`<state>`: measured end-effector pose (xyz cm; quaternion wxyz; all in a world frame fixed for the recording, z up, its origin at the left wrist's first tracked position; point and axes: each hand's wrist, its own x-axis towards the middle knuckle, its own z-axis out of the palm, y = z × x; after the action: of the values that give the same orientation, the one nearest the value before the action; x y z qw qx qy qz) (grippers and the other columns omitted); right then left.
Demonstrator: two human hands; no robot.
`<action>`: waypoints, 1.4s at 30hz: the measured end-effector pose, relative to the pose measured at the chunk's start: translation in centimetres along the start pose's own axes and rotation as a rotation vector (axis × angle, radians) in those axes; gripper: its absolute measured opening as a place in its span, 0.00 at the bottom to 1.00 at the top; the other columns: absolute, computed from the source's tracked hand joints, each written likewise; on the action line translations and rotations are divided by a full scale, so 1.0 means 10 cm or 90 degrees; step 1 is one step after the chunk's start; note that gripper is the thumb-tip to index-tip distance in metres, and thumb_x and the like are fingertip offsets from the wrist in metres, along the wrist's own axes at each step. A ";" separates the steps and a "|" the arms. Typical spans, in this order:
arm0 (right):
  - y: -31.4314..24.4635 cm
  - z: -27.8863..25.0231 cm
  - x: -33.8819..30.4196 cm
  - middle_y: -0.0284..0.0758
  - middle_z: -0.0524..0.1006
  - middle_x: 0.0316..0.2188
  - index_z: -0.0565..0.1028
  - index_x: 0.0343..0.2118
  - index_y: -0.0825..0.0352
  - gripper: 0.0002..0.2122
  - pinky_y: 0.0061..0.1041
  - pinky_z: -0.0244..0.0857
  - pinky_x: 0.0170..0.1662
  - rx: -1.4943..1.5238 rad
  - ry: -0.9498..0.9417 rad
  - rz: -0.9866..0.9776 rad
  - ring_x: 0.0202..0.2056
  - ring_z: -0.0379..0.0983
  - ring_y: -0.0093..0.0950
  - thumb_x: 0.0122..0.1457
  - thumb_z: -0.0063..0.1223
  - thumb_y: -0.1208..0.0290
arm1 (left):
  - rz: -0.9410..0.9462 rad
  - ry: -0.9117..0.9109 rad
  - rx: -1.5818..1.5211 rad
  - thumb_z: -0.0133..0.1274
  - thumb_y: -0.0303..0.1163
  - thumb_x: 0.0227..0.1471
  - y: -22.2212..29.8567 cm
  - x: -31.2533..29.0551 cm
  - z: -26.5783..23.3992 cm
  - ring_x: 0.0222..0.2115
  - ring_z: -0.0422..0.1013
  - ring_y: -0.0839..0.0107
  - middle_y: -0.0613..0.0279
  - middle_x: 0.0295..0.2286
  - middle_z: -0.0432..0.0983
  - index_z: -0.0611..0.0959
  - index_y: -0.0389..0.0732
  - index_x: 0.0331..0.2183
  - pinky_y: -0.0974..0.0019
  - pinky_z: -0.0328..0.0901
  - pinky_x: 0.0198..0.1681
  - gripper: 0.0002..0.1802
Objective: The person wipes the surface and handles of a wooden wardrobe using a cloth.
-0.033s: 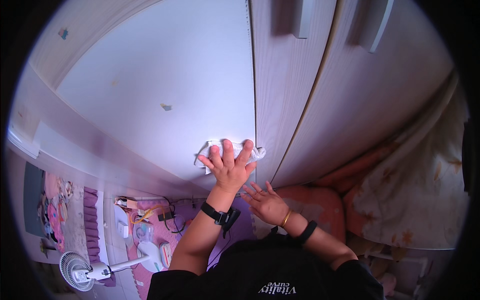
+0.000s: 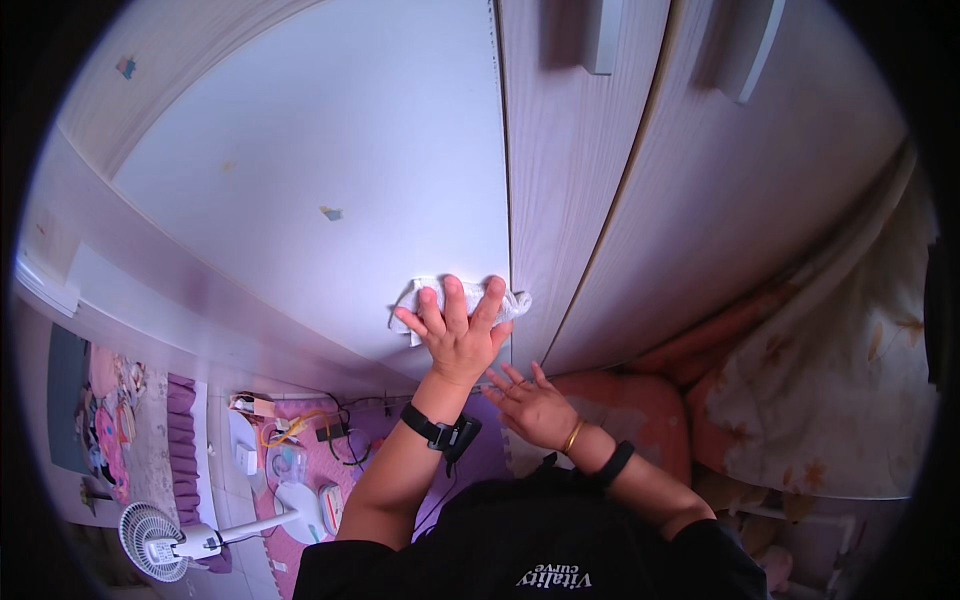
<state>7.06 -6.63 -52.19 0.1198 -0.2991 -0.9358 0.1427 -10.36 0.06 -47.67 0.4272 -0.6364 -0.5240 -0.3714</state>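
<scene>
My left hand (image 2: 460, 345) lies with its fingers spread over a crumpled white cloth (image 2: 408, 312), pressing it flat against a smooth white panel (image 2: 400, 140). One bunched end of the cloth pokes out past my thumb, at the dark seam beside the panel. A black strap with a small dark device circles that wrist. Lower and to the right, my right hand (image 2: 540, 412) hovers with fingers apart and nothing in it. It wears a gold bracelet and a black band.
Wood-grain doors with pale handles (image 2: 603, 40) stand right of the panel. A patterned fabric cover (image 2: 820, 400) hangs at the far right, near orange-pink cushioning (image 2: 640, 410). Lower left, a white fan (image 2: 155, 543) stands beside pink mats (image 2: 335, 470) with cables and small items.
</scene>
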 end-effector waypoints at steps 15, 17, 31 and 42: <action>0.07 0.02 -0.09 0.37 0.62 0.62 0.68 0.57 0.60 0.22 0.56 0.48 0.62 0.023 0.021 0.033 0.65 0.53 0.36 0.58 0.51 0.66 | 0.048 0.004 0.019 0.28 0.59 0.62 0.16 -0.02 0.10 0.66 0.35 0.51 0.56 0.65 0.44 0.64 0.69 0.61 0.33 0.21 0.62 0.29; 0.09 0.02 -0.11 0.37 0.62 0.62 0.68 0.57 0.60 0.22 0.56 0.48 0.61 0.027 0.019 0.037 0.65 0.53 0.37 0.58 0.51 0.66 | 0.034 -0.001 -0.005 0.30 0.59 0.62 0.20 -0.02 0.11 0.66 0.35 0.50 0.56 0.65 0.44 0.65 0.68 0.60 0.32 0.20 0.62 0.28; 0.14 -0.01 -0.20 0.37 0.60 0.63 0.67 0.58 0.60 0.22 0.54 0.48 0.62 0.021 0.013 0.055 0.66 0.51 0.36 0.59 0.50 0.64 | 0.092 0.009 0.016 0.38 0.58 0.59 0.35 0.00 0.17 0.66 0.34 0.48 0.53 0.65 0.41 0.62 0.66 0.62 0.31 0.20 0.61 0.31; 0.21 -0.05 -0.26 0.37 0.59 0.64 0.66 0.58 0.61 0.24 0.55 0.47 0.62 0.016 0.027 0.068 0.66 0.52 0.36 0.59 0.50 0.64 | 0.072 0.021 -0.023 0.41 0.58 0.57 0.55 0.71 -0.03 0.65 0.35 0.43 0.48 0.65 0.43 0.68 0.56 0.60 0.31 0.21 0.61 0.32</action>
<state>10.40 -6.49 -52.77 0.1358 -0.3505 -0.9138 0.1541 -3.75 1.78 -41.85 0.4445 -0.6666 -0.4730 -0.3665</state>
